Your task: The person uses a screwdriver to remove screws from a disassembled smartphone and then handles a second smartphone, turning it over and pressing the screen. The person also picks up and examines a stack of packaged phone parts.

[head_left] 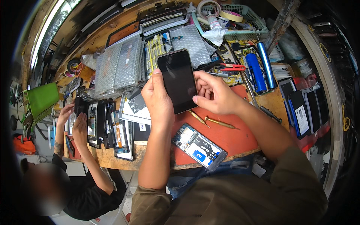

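My left hand [156,95] grips a black phone [176,82] upright at its left side, thumb along the edge, its screen dark and facing me. My right hand [209,92] holds the phone's right side, fingers curled and thumb at the lower edge. Below them, an opened phone [198,147] with exposed board and battery lies on a red mat [243,133]. Two brass screwdrivers [219,122] lie on the mat between the phone in my hands and the opened one.
A co-worker [82,195] at left handles dark parts. Bubble-wrap packs [118,65], a mint basket [251,26], red cutters [232,67], blue cylinders [257,73] and dismantled phones [107,123] crowd the wooden bench [93,152]. Several phones [303,110] stand at right; a green basket [41,101] hangs at left.
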`<state>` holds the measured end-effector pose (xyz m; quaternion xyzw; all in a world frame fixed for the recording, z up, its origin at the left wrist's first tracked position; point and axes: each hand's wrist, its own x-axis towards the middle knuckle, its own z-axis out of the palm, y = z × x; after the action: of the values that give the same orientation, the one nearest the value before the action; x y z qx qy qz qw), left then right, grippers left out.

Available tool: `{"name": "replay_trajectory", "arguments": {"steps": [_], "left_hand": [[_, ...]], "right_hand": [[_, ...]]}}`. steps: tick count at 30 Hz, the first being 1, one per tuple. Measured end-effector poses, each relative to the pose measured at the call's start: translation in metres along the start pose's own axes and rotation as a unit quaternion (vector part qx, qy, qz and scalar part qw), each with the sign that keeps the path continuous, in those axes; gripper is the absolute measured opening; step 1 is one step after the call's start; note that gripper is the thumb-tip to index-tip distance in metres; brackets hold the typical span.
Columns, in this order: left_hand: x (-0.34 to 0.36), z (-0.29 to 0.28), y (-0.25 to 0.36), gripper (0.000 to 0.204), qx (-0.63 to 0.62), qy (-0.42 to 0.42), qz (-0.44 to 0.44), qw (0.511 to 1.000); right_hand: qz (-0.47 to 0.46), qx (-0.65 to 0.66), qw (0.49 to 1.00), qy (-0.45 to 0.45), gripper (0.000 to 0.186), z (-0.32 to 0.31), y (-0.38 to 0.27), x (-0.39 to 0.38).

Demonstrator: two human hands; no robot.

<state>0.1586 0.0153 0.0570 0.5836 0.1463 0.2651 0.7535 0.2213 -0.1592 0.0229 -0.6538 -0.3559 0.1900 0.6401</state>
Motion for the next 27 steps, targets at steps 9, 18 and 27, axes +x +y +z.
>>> {"name": "replay_trajectory", "arguments": {"steps": [9, 18, 27], "left_hand": [[0.0047, -0.0008, 0.0040, 0.045, -0.017, 0.022, 0.006, 1.000], [0.0022, 0.0000, 0.0054, 0.042, -0.041, 0.033, -0.009, 0.999], [-0.0019, 0.0025, 0.0080, 0.042, -0.043, 0.022, -0.011, 0.999]], "right_hand": [[0.012, -0.024, 0.999, -0.037, 0.060, -0.0001, -0.0007, -0.0011], [-0.025, -0.043, 0.998, -0.028, 0.062, 0.0045, -0.0012, -0.0025], [-0.019, -0.028, 0.999, -0.018, 0.051, 0.0053, 0.0007, -0.0022]]}}
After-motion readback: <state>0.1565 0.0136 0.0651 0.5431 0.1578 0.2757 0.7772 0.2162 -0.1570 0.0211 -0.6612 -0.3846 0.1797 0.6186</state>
